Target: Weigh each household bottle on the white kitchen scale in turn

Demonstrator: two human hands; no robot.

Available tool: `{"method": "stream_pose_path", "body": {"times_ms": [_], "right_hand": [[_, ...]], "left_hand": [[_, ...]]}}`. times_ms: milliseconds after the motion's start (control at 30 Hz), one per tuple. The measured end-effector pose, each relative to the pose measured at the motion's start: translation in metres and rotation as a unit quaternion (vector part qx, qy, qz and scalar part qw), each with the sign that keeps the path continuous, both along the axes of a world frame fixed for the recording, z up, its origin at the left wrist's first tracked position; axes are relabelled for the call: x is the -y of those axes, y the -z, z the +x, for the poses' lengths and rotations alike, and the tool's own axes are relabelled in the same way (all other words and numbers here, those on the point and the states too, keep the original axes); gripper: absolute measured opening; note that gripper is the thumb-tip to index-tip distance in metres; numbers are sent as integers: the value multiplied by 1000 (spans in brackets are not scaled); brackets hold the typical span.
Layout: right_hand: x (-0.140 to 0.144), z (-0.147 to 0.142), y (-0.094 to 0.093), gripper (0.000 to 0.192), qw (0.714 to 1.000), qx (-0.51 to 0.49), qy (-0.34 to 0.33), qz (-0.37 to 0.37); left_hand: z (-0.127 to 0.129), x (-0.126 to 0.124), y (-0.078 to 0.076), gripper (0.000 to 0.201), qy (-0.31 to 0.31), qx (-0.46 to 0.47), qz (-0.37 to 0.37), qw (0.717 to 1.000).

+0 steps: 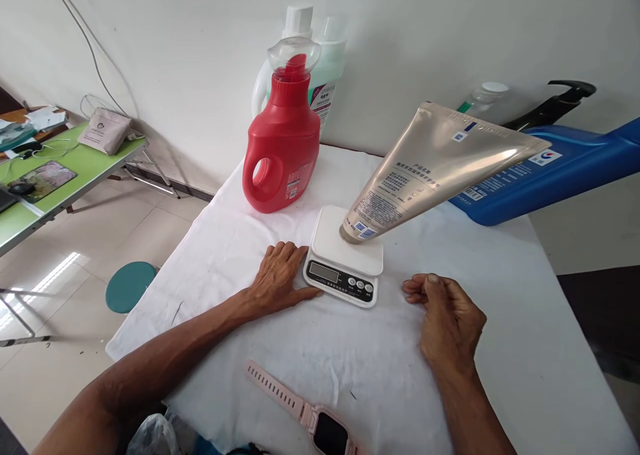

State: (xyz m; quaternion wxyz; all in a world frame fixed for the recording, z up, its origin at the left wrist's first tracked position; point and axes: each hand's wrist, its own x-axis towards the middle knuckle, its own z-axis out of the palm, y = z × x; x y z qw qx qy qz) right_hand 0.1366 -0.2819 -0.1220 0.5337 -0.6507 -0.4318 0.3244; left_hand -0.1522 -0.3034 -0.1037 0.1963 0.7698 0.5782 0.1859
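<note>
A white digital kitchen scale (345,256) sits on the white-covered table. On its platform a large gold squeeze tube (400,182) stands on its cap, leaning a little to the right. My left hand (281,276) lies flat at the scale's left side, thumb stretched along its front corner and fingers by its edge. To the right of the scale, apart from it, my right hand (447,315) rests with fingers curled and the thumb against them; nothing shows in it. The scale's display looks dark, with no readable digits.
Behind the scale stand a red detergent jug (283,142) and a green-and-white bottle (327,75). A blue bottle (525,182) and a black pump bottle (550,108) are at the back right. A pink smartwatch (320,422) lies in front. A green stool (131,287) stands left.
</note>
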Motion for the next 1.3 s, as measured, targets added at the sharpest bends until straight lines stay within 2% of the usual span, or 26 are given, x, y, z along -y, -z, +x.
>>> {"method": "stream_pose_path", "body": {"times_ms": [267, 533, 600, 667, 733, 800, 867, 967, 1133, 1233, 1300], "right_hand": [[2, 0, -1, 34, 1000, 1, -2, -11], [3, -3, -5, 49, 1000, 3, 4, -20], [-1, -6, -12, 51, 1000, 2, 3, -27], [-10, -14, -25, 63, 1000, -7, -16, -8], [-25, -26, -42, 79, 997, -17, -53, 44], [-44, -43, -61, 84, 990, -21, -92, 102], [-61, -61, -76, 80, 983, -28, -126, 132], [-78, -84, -86, 64, 983, -18, -141, 120], [-79, -96, -77, 40, 989, 4, -123, 82], [-87, -90, -72, 39, 989, -47, -98, 100], [-106, -83, -74, 40, 988, -69, -59, 129]], "left_hand": [[-1, 0, 2, 67, 1, 6, 10, 1000], [-1, 0, 1, 71, 0, 1, 5, 1000], [0, 0, 1, 71, 0, 0, 4, 1000], [0, 0, 2, 70, 2, 0, 6, 1000], [0, 0, 3, 69, 0, 1, 11, 1000], [0, 0, 4, 68, -1, 1, 19, 1000], [0, 1, 6, 69, -1, 0, 28, 1000], [0, 1, 7, 71, 0, -1, 38, 999], [0, 2, 8, 67, -2, 3, 56, 998], [1, 2, 8, 69, -3, 1, 53, 999], [2, 2, 8, 70, -3, 1, 48, 999]]}}
